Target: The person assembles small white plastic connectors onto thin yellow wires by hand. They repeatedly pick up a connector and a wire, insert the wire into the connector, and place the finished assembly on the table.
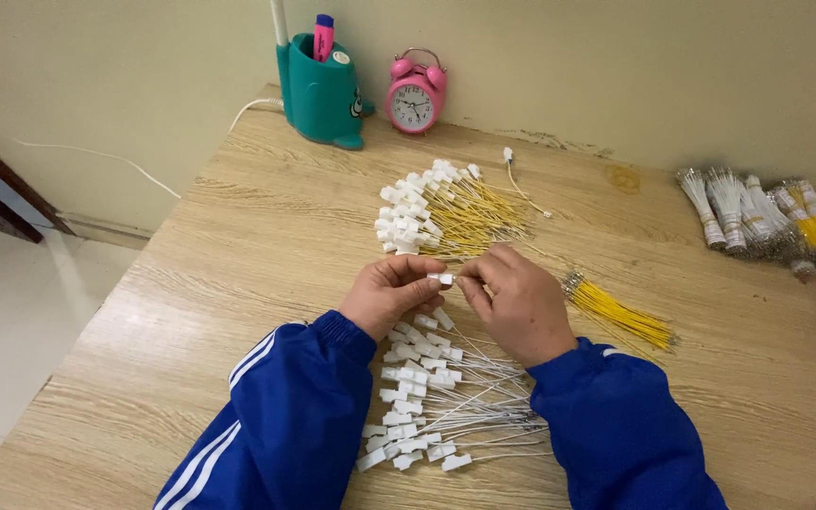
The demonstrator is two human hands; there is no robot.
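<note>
Blue sleeves with white stripes fill the bottom of the frame, and between them lies a pile of white-wired connectors, white plastic plugs to the left and thin wires trailing right. Just above it, at the centre of the frame, the left hand and the right hand meet. The left hand is closed, pinching a small white connector between thumb and fingers. The right hand's fingers are curled with the fingertips brought up against that same connector; whether they grip a wire cannot be told. Above the hands sits a heap of yellow-wired connectors. A loose bundle of yellow wires lies right of the right hand on the wooden table. Banded wire bundles rest at the right edge. A teal pen holder and pink alarm clock stand at the upper centre.
</note>
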